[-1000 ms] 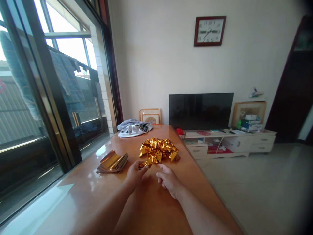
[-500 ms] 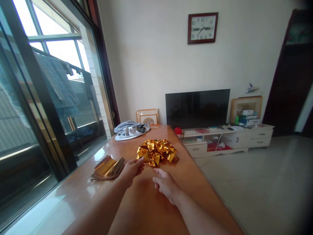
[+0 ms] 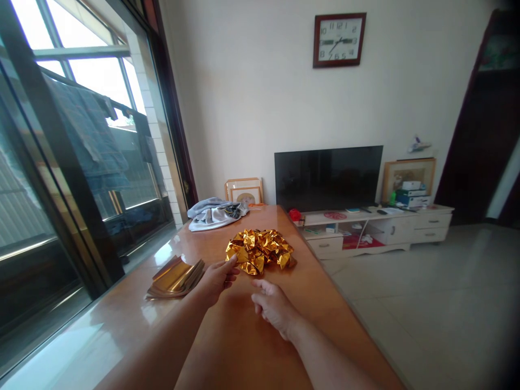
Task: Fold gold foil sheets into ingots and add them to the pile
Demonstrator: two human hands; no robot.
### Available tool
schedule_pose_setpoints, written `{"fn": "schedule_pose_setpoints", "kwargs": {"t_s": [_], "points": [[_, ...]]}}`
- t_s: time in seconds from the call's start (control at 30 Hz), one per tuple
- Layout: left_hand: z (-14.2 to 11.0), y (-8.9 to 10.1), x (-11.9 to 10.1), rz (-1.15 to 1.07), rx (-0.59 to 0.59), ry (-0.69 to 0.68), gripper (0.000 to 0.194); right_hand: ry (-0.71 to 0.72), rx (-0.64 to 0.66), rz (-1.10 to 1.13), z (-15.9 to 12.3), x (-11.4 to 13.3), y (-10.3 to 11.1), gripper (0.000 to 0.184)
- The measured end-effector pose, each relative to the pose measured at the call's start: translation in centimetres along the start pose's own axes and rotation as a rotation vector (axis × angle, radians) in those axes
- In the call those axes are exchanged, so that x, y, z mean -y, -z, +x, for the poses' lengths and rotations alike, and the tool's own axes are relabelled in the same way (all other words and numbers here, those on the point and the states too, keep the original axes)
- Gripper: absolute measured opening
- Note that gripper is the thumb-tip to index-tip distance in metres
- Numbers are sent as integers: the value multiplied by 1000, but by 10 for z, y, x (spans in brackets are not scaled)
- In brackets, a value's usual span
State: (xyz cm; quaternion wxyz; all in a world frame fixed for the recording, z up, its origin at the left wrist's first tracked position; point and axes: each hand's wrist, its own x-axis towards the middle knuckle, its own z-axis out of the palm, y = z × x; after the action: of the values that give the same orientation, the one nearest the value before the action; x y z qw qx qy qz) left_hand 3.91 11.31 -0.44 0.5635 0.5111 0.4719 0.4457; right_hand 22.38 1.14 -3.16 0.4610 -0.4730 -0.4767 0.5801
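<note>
Gold foil heap (image 3: 266,249) gleams, crumpled and sharply creased — right hand (image 3: 274,309) empty, loosely curled; left hand (image 3: 219,279), grip unclear.

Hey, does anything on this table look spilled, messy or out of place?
No spill or damage that I can see. The grey cloth looks a bit odd: it lies bunched at the far end of the table, apart from the gold sheets and crumpled gold pile.

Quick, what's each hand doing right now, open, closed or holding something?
Left hand: fingers curled, by the crumpled gold foil; whether it holds anything cannot be told.
Right hand: partly open, nothing visible in its grip.
</note>
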Motion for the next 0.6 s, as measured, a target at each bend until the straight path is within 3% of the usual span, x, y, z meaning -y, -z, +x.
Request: {"fn": "schedule_pose_setpoints", "kwargs": {"t_s": [0.2, 0.4, 0.6], "points": [[1, 0, 0, 23, -2, -12, 58, 4, 2, 3, 0, 1, 0, 66], [5, 0, -12, 94, -81, -90, 58, 13, 6, -4, -3, 5, -1, 62], [22, -16, -29, 134, -180, -203, 58, 29, 21, -6, -4, 5, 0, 57]]}}
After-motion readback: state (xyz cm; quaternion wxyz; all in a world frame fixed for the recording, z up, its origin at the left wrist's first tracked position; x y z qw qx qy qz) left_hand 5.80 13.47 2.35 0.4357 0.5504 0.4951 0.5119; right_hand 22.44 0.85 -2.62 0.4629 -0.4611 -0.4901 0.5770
